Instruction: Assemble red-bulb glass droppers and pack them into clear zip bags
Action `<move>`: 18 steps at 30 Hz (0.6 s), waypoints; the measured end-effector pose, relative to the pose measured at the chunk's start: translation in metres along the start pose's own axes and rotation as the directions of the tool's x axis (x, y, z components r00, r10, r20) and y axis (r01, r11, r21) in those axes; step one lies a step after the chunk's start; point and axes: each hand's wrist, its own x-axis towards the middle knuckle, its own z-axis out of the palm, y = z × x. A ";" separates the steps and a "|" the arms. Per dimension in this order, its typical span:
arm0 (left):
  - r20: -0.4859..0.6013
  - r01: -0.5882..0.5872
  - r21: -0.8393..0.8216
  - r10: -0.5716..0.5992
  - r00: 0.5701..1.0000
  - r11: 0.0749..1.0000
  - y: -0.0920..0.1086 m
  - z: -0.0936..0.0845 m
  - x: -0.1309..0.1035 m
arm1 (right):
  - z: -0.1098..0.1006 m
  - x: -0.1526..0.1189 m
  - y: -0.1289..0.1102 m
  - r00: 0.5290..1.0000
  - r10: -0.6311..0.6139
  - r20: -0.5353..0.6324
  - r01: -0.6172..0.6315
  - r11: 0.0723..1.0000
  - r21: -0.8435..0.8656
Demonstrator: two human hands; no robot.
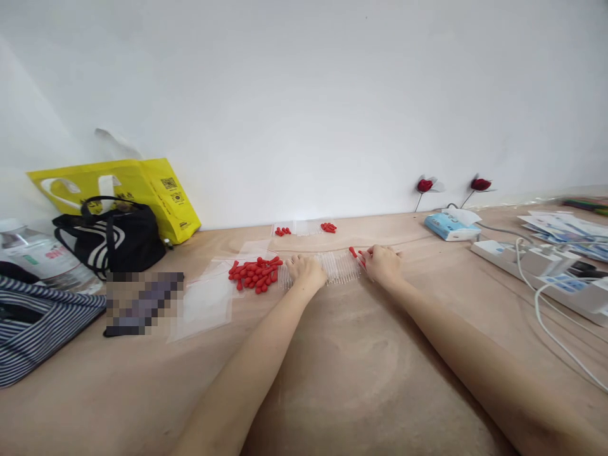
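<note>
A row of thin clear sticks (338,268) lies side by side on the wooden table. My left hand (306,271) rests over the left part of this row, fingers apart and pointing away from me. Just left of it is a pile of small red bulb-shaped pieces (255,273). At the row's right end my right hand (384,265) has its fingers pinched together. A red piece (352,251) shows beside its fingertips, and more red shows between the fingers, partly hidden by them.
Clear plastic bags (206,304) lie left of the pile. Two small red groups (329,227) sit near the wall. A yellow bag (166,199) and black bag (118,234) stand left; a tissue pack (451,226) and power strip (546,272) are right.
</note>
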 end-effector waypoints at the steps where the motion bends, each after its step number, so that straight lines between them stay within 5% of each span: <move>1: -0.003 -0.009 0.008 0.009 1.000 1.000 0.000 -0.002 -0.001 | 0.000 -0.002 -0.001 0.999 -0.047 -0.019 0.048 0.997 0.068; 5: -0.011 -0.093 0.022 0.094 0.996 0.995 -0.013 -0.018 -0.012 | -0.001 -0.020 -0.006 0.933 -0.359 -0.040 0.343 0.847 0.406; 8: -0.009 -0.215 0.022 0.215 0.977 0.976 -0.036 -0.035 -0.031 | -0.002 -0.039 -0.006 0.830 -0.558 -0.017 0.500 0.731 0.464; 10: -0.017 -0.387 0.032 0.388 0.922 0.921 -0.056 -0.043 -0.047 | -0.005 -0.049 -0.005 0.762 -0.647 0.019 0.568 0.681 0.462; 14: 0.011 -0.599 0.063 0.600 0.800 0.798 -0.086 -0.043 -0.069 | -0.009 -0.061 -0.006 0.702 -0.708 0.079 0.603 0.649 0.464; 18: -0.006 -0.607 0.040 0.607 0.794 0.794 -0.092 -0.038 -0.075 | -0.011 -0.063 -0.010 0.709 -0.700 0.091 0.595 0.662 0.456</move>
